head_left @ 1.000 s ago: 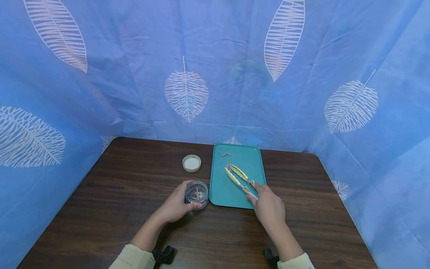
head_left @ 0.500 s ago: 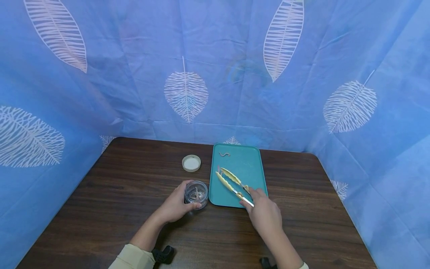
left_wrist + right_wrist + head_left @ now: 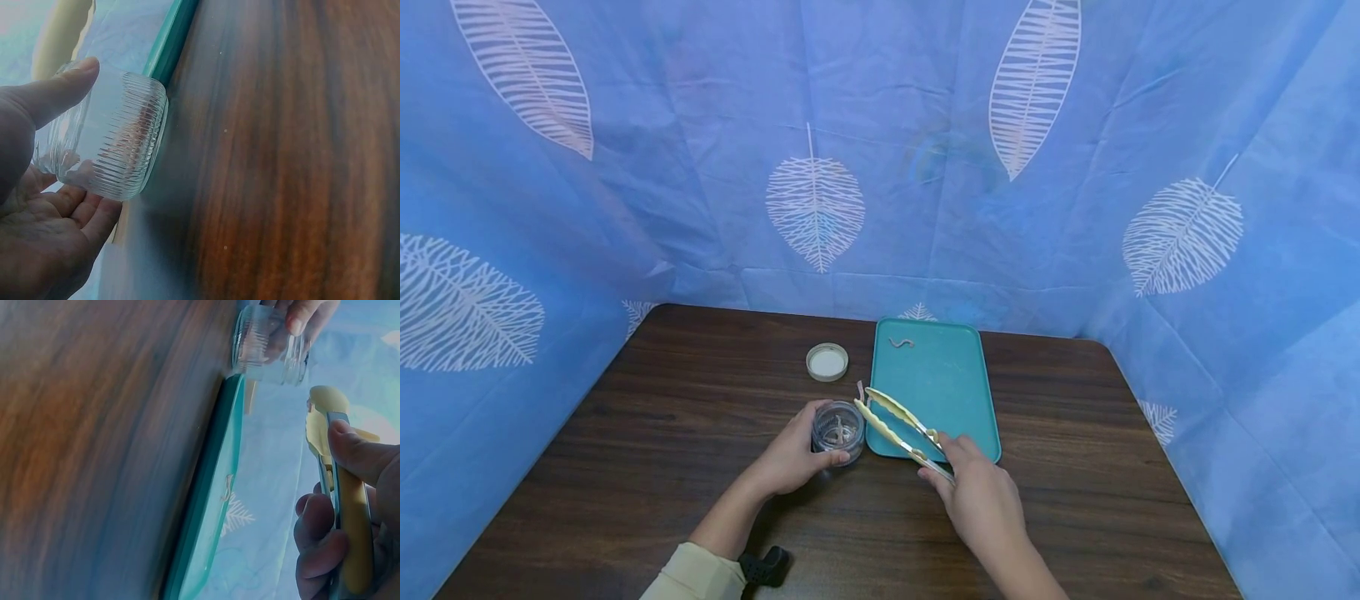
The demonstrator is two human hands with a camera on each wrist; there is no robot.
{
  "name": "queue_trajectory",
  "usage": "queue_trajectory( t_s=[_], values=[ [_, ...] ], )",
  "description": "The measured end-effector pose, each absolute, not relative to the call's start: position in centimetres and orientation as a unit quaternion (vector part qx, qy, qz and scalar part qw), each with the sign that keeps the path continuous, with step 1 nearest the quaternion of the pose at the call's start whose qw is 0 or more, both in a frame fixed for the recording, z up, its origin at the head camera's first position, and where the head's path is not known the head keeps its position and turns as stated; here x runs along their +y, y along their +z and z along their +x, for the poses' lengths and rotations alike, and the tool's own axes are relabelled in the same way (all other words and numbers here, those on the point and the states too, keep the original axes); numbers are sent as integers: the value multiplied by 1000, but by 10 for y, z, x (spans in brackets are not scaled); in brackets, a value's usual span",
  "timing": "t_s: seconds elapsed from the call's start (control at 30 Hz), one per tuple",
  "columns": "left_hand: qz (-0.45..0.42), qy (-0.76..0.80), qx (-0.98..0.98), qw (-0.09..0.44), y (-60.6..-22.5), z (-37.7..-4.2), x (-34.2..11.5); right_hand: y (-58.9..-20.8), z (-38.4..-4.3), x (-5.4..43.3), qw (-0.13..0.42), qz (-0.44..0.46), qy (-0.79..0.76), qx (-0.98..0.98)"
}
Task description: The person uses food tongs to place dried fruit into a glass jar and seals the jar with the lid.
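My left hand [image 3: 788, 457] grips a clear ribbed glass jar [image 3: 128, 140] that stands uncapped on the table, thumb on one side and fingers on the other. Inside the jar lies a pale, thin, worm-like piece [image 3: 840, 429]. My right hand [image 3: 983, 493] holds tongs [image 3: 353, 519] with pale yellow tips, fingers wrapped round the handles. A small pinkish worm-like strip [image 3: 861, 389] sticks up from the tong tips, just above and right of the jar's mouth. Another wavy worm-like piece [image 3: 901, 342] rests on the teal tray [image 3: 943, 375], near its far left corner.
Behind the jar, a round lid [image 3: 827, 363] with a white inside lies on the dark wooden table [image 3: 700, 392]. The tray's left edge runs close beside the jar. Blue leaf-patterned cloth [image 3: 880, 217] hangs behind the table and along both sides.
My right hand has moved the tongs left and nearer, from over the tray to beside the jar's mouth, carrying the strip along. My left hand and the jar have stayed put.
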State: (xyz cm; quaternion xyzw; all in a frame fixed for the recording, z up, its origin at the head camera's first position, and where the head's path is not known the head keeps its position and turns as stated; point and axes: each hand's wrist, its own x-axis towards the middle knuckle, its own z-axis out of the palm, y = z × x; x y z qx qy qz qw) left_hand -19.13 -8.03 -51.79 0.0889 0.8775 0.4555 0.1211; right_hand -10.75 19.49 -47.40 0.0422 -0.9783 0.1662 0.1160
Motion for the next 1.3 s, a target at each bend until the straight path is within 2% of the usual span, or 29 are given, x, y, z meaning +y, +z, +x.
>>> queue_trajectory(
  t_s=[0.43,1.3],
  values=[
    [90,453,879,115,-517,-190,-80,-467,-94,185,116,62,163,-978],
    [103,462,874,108,-521,-191,-81,-467,-93,181,109,71,161,-978]
  ],
)
